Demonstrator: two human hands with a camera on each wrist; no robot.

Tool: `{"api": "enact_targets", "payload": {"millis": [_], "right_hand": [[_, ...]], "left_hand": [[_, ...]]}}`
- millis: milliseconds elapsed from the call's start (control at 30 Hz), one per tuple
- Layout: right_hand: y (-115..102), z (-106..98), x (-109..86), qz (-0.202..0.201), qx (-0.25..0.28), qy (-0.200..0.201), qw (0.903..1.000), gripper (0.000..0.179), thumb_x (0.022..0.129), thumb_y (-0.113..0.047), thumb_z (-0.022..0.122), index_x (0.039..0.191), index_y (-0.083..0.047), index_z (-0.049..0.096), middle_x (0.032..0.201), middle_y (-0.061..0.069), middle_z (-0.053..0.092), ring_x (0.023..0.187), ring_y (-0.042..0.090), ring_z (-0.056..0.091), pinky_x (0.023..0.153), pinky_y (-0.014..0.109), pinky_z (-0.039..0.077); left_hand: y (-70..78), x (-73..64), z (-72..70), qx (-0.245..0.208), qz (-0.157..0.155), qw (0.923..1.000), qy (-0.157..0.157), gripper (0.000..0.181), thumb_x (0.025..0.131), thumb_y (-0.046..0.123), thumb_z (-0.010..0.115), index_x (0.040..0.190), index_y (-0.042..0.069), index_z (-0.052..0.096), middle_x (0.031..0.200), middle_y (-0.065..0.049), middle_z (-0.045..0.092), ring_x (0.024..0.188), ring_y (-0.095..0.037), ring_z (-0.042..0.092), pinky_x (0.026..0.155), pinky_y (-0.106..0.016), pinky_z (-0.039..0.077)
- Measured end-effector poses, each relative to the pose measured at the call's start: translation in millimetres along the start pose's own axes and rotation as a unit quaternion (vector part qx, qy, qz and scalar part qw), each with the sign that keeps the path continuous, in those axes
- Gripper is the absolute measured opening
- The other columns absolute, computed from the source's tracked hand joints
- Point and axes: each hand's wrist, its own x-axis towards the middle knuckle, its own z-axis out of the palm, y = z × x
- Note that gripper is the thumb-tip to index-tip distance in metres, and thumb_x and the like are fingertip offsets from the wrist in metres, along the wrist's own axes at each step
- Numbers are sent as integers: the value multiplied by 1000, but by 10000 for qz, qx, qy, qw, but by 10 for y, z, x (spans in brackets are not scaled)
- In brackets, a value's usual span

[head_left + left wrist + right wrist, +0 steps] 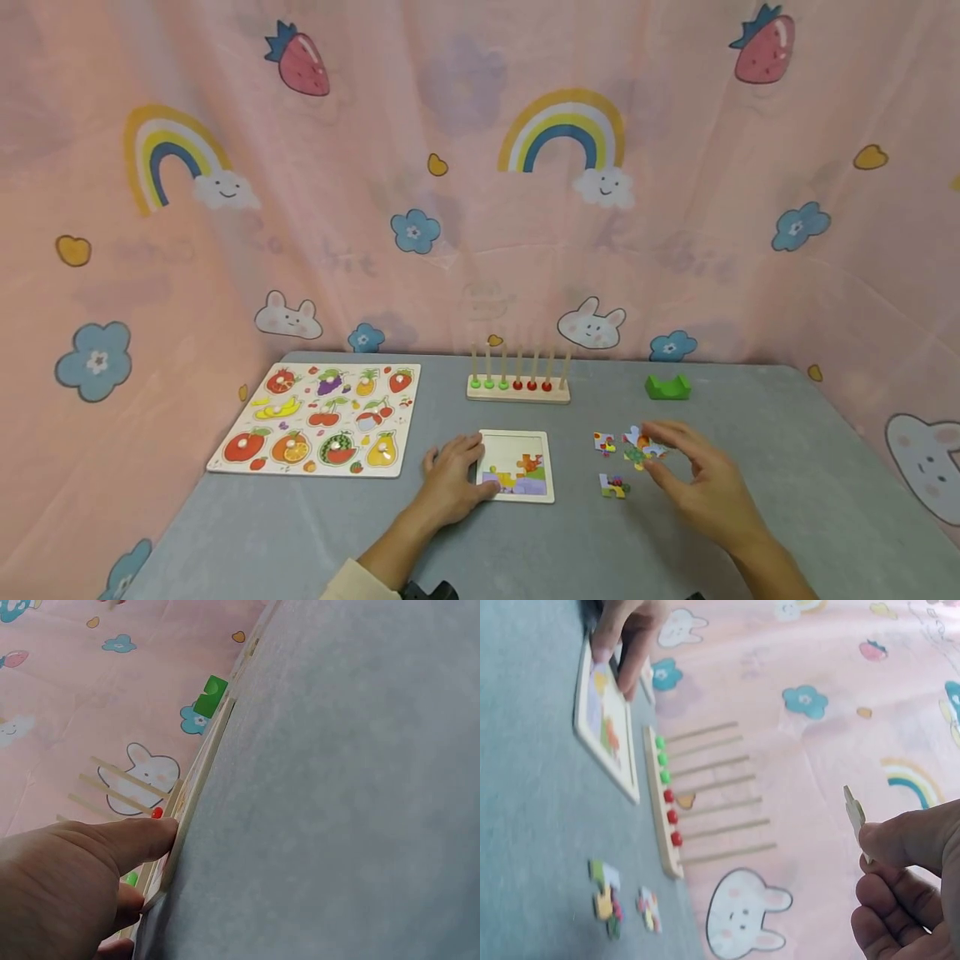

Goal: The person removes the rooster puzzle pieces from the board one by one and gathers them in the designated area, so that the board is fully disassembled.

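In the head view, a puzzle tray [501, 448] is seen below the centre of the frame, its lower part filled with pieces and its upper left bare. Its left side is gripped by the left hand [450, 485], thumb near the lower corner and fingers at the upper, presumably so that sliding is prevented. Right of centre, 1 puzzle piece [643, 447] is pinched by the right hand [701, 487], its printed face turned to the camera, perhaps so that the pattern can be seen. Just left of it, 2 loose pieces [613, 486] are laid, seemingly for easy reach. Farther up the frame, a bead rack [517, 395] and a green block [668, 388] are set back, probably to leave working room. In the left wrist view, the tray's rim is pressed by a digit at lower left; the hand's remaining fingers are partly hidden. In the right wrist view, the piece is held edge-on at right between thumb and fingertips, most of it left uncovered; the tray is shown at upper left, the loose pieces at lower left.
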Motion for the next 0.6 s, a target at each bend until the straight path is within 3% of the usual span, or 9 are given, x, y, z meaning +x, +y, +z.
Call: {"api": "enact_targets", "payload": {"millis": [267, 467, 600], "right_hand": [[248, -148, -156, 162, -155, -40, 9997, 54, 69, 20, 75, 119, 4, 64, 110, 11, 63, 102, 6, 57, 88, 10, 39], [424, -190, -262, -205, -156, -76, 9996, 58, 62, 27, 74, 116, 9, 63, 106, 12, 63, 100, 6, 58, 86, 11, 41], [522, -184, -327, -125, -89, -160, 9998, 58, 62, 26, 75, 116, 8, 63, 105, 11, 63, 99, 6, 59, 86, 12, 42]], "left_hand": [[1, 1, 6, 18, -14, 10000, 0, 61, 79, 27, 79, 128, -2, 60, 140, -12, 49, 132, -34, 37, 101, -64, 12], [-5, 3, 8, 31, 9, 10000, 13, 60, 79, 27, 79, 128, -2, 60, 140, -12, 50, 132, -34, 38, 101, -64, 12], [-10, 5, 7, 66, 9, 10000, 10, 59, 79, 27, 79, 128, -1, 60, 140, -12, 50, 132, -34, 38, 101, -64, 13]]}}
